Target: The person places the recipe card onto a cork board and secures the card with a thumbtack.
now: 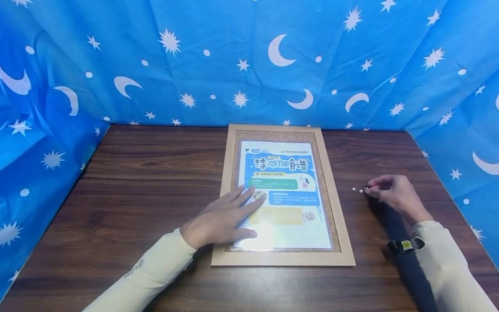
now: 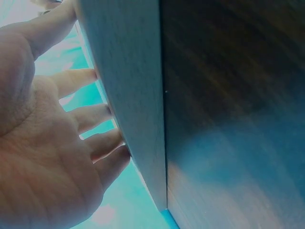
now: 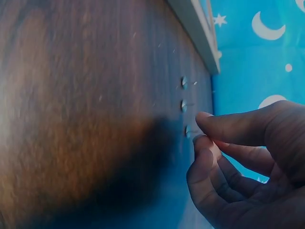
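A wooden-framed cork board (image 1: pixel 340 225) lies flat in the middle of a dark wooden table (image 1: pixel 148 173), with a blue and white poster (image 1: pixel 284 190) laid on it. My left hand (image 1: pixel 224 214) rests flat on the poster's lower left, fingers straight. In the left wrist view the fingers (image 2: pixel 90 117) reach over the frame's edge (image 2: pixel 133 95). To the right of the board lie three small silver thumbtacks (image 1: pixel 356 190) in a row. My right hand (image 1: pixel 369 190) pinches the nearest thumbtack (image 3: pixel 188 130) between thumb and index finger. The other two tacks (image 3: pixel 183 105) lie just beyond.
A blue curtain (image 1: pixel 249 60) printed with moons and stars walls in the table at the back and on both sides. A dark band (image 1: pixel 405 245) sits on my right wrist. Bare tabletop spreads left of the board.
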The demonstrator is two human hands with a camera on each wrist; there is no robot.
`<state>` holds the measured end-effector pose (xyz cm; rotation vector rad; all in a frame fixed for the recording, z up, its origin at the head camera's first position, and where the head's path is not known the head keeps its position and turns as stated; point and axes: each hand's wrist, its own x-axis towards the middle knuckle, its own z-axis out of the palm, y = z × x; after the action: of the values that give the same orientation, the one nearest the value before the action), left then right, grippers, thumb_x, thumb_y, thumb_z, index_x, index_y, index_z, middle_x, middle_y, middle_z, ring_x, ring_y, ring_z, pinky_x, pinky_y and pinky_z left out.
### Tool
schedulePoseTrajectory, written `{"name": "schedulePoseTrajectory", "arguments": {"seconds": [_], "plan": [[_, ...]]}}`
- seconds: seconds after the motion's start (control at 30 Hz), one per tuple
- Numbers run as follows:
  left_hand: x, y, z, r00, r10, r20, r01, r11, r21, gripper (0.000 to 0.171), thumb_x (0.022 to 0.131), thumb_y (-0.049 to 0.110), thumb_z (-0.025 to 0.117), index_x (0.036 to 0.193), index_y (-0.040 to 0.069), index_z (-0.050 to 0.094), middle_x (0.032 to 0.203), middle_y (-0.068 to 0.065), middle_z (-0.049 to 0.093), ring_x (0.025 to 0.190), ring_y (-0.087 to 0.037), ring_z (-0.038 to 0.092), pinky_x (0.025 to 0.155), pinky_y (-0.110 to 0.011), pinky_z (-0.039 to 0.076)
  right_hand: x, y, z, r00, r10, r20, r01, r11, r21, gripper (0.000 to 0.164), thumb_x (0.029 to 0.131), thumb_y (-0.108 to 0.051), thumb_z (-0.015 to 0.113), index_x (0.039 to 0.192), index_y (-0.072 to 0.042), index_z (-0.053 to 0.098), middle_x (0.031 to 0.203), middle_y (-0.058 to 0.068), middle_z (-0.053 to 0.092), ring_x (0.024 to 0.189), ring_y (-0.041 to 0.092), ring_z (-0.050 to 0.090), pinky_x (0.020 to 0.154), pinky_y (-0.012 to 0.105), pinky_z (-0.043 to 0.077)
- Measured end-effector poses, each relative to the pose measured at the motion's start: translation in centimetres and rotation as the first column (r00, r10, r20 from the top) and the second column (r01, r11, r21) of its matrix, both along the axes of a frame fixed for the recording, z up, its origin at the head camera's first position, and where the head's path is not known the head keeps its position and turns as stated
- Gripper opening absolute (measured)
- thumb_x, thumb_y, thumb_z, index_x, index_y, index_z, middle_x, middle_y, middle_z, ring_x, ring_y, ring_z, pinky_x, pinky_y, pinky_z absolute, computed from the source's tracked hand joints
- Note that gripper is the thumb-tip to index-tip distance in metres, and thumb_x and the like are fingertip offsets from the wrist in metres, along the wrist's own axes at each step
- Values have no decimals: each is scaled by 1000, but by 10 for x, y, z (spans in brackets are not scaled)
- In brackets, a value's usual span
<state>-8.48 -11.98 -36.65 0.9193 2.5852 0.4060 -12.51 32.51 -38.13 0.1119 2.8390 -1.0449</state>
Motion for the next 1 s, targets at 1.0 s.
{"name": "schedulePoseTrajectory", "arguments": {"seconds": [1.0], "plan": [[0, 0, 1, 1000, -7, -11, 7, 1000, -4, 78, 98, 50, 61, 162, 21, 26, 169, -13, 13, 155, -36, 7, 124, -53, 11, -10, -10, 3, 999, 22, -45, -22, 1000, 10, 19, 99, -11, 66, 103, 8, 70, 88, 16, 71, 74, 20, 66, 61, 22, 55]]}}
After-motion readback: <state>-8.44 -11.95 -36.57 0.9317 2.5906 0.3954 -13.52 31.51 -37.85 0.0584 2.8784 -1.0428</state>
